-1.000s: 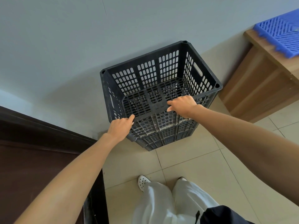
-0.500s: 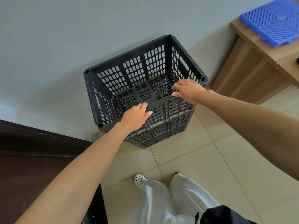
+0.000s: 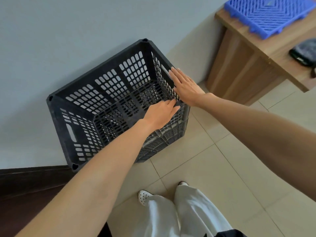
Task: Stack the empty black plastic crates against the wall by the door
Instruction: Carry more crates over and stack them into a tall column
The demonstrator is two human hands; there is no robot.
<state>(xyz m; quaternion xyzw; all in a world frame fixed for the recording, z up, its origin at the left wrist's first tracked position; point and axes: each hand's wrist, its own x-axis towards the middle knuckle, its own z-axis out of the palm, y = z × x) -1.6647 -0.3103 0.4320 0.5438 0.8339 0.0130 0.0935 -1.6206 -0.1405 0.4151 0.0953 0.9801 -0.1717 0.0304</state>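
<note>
An empty black plastic crate [image 3: 109, 86] sits nested on top of a second black crate [image 3: 164, 142], both against the grey wall. My left hand [image 3: 159, 115] lies flat on the top crate's near rim, close to its right corner. Just beside it, my right hand [image 3: 184, 86] rests flat along the right-hand rim, fingers stretched out toward the wall. Neither hand grips anything. My left forearm hides part of the near wall of the crates.
A dark brown door [image 3: 25, 194] stands left of the crates. A wooden table [image 3: 242, 65] at the right carries a blue plastic grid [image 3: 270, 12] and a dark object [image 3: 304, 52]. Beige floor tiles lie in front, with my white shoes [image 3: 145, 196] on them.
Both hands let go of the near rim and slid right: the left to the near right corner, the right onto the right-hand rim. The view has shifted closer over the crates.
</note>
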